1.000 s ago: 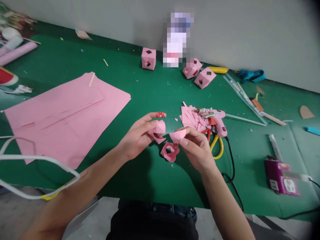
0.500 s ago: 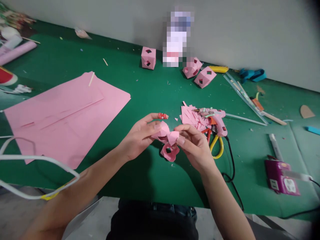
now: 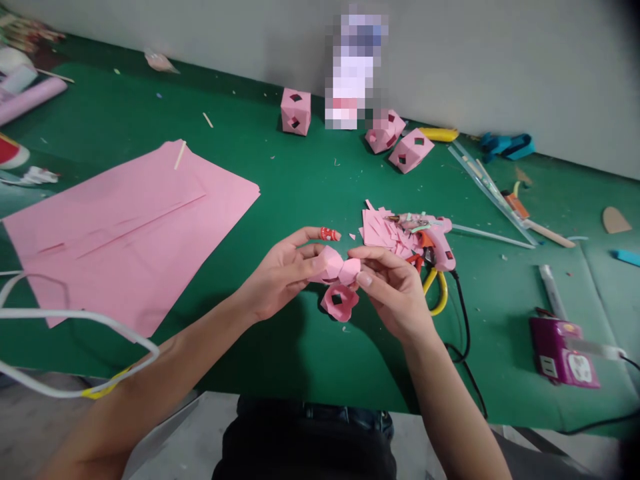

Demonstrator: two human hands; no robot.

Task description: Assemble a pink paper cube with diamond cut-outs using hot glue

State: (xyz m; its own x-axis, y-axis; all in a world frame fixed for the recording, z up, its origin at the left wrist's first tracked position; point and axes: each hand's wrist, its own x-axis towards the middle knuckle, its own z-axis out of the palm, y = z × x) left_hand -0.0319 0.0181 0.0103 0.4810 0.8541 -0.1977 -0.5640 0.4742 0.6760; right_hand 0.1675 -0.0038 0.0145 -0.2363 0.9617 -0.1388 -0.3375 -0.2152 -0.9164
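Between both hands I hold a folded pink paper piece with curved flaps. My left hand pinches its left side between thumb and fingers; a red patterned wrap covers one fingertip. On the right end, my right hand grips a flap between thumb and forefinger. Just below, a second pink paper piece, cup-shaped with a dark square hole, sits on the green table. Right of my hands lies a pink glue gun over a heap of pink paper scraps, with yellow-handled scissors partly under it.
Pink paper sheets cover the table's left part. Toward the wall stand pink paper cubes with cut-out holes. A purple box sits at right, with a black cord nearby. A white tube frame crosses the lower left.
The two flaps of the held paper piece now sit closer together, and my hands have shifted slightly right. The cup-shaped piece stays in place.
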